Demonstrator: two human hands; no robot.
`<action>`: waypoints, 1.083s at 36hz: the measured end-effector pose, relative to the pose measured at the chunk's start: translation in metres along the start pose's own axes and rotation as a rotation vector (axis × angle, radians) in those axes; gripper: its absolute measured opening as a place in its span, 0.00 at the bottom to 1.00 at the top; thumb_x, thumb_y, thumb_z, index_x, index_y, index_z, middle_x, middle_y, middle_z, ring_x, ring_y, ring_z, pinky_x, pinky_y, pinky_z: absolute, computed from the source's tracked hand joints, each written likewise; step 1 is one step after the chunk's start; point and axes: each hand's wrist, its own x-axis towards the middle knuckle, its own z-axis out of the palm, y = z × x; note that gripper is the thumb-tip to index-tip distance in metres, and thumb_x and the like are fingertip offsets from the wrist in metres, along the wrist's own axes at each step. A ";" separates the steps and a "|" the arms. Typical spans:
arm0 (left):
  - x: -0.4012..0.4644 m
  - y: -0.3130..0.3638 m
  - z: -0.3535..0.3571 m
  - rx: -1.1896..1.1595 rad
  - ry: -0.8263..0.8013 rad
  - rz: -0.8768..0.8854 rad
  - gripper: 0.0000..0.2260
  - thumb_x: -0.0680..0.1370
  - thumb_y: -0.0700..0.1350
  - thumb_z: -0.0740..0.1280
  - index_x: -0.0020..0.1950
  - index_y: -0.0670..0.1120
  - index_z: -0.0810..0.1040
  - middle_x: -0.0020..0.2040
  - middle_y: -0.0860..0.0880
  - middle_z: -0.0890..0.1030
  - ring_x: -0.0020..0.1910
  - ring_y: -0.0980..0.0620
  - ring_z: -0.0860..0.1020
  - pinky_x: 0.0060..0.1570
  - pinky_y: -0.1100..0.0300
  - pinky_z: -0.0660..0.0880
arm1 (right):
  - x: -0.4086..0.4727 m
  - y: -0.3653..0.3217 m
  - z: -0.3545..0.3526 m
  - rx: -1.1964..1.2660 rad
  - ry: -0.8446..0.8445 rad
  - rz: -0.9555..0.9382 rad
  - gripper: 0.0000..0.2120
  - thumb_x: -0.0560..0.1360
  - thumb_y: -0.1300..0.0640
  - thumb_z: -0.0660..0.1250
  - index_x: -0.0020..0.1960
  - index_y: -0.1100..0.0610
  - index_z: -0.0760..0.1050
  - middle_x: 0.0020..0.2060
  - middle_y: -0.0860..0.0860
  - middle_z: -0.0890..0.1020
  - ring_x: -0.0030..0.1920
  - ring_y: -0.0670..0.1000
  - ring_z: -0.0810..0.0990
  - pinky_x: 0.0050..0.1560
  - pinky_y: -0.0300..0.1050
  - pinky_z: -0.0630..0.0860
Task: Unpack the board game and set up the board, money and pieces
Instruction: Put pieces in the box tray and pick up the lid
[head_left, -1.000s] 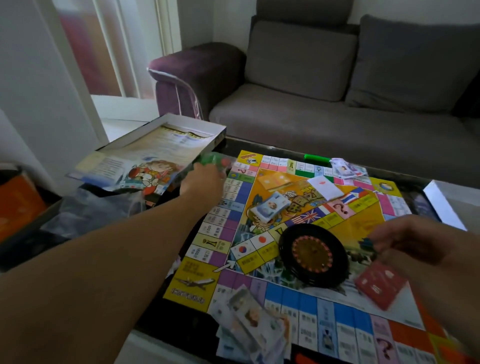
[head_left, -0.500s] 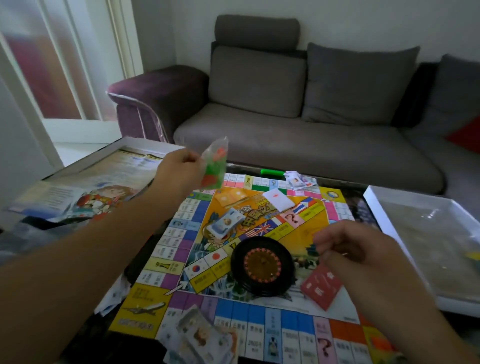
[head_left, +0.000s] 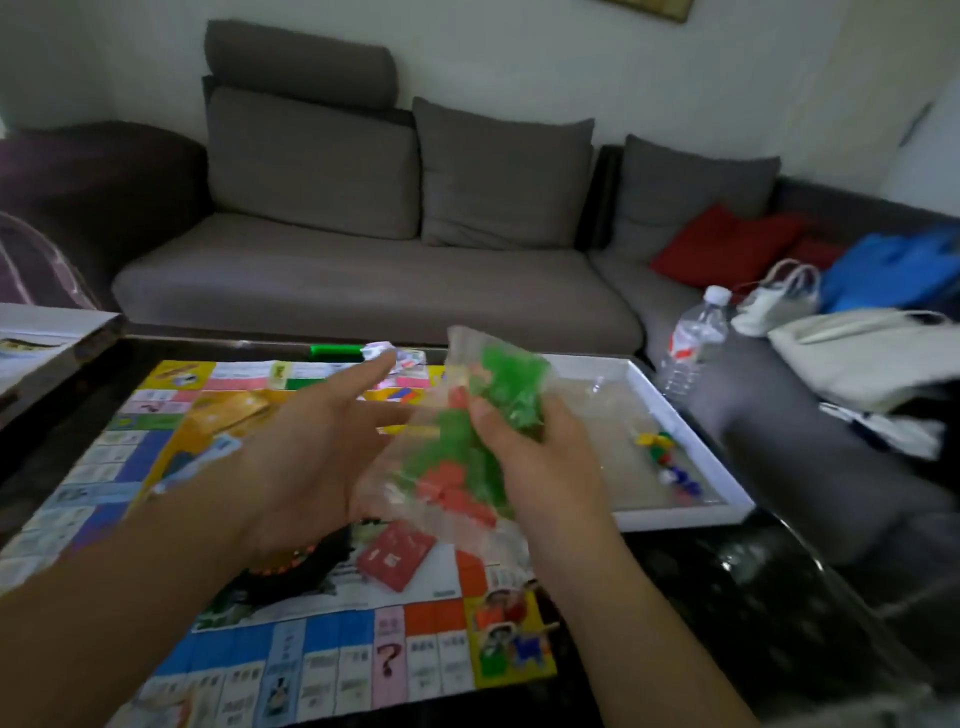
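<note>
I have a clear plastic bag held up over the game board, crinkled and see-through, stuffed with small green and red-orange plastic pieces, green mostly toward the top and red lower down. My right hand has its grip closed round the bag's upper half, thumb pressed across the front. My left hand is spread wide, fingers straight, palm against the bag's left side and underside. The board lies flat on the dark glossy surface, a printed sheet ringed with coloured squares, some with question marks. A red card sits on the board just below the bag, and a black round wheel peeks out under my left wrist, mostly hidden. To the right, the white box tray rests on the surface beside the board; it holds a loose sheet of clear film and a small cluster of coloured tokens in yellow, green, red and blue. At the board's far edge lie a green marker-like stick and a small heap of paper notes. A clear water bottle with a white cap stands beyond the tray, near the grey fabric sofa.
</note>
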 end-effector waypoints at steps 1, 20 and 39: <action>0.006 -0.001 0.011 0.070 -0.011 -0.017 0.28 0.76 0.60 0.69 0.66 0.40 0.83 0.62 0.36 0.83 0.63 0.34 0.81 0.65 0.36 0.77 | -0.001 0.000 -0.009 -0.115 0.018 -0.045 0.08 0.77 0.47 0.76 0.54 0.46 0.80 0.42 0.38 0.85 0.40 0.29 0.81 0.40 0.25 0.74; 0.095 -0.031 0.113 0.502 0.120 0.043 0.07 0.80 0.34 0.67 0.53 0.43 0.70 0.50 0.44 0.68 0.45 0.42 0.72 0.51 0.51 0.78 | 0.077 0.043 -0.148 -0.455 0.173 0.048 0.16 0.77 0.64 0.67 0.58 0.46 0.80 0.50 0.46 0.86 0.49 0.50 0.86 0.54 0.49 0.83; 0.078 -0.025 0.060 0.631 0.324 0.120 0.04 0.80 0.39 0.70 0.52 0.45 0.85 0.49 0.46 0.87 0.46 0.51 0.87 0.51 0.52 0.85 | 0.088 0.088 -0.140 -1.125 -0.053 0.009 0.18 0.77 0.62 0.65 0.61 0.49 0.85 0.66 0.53 0.82 0.62 0.55 0.80 0.63 0.44 0.75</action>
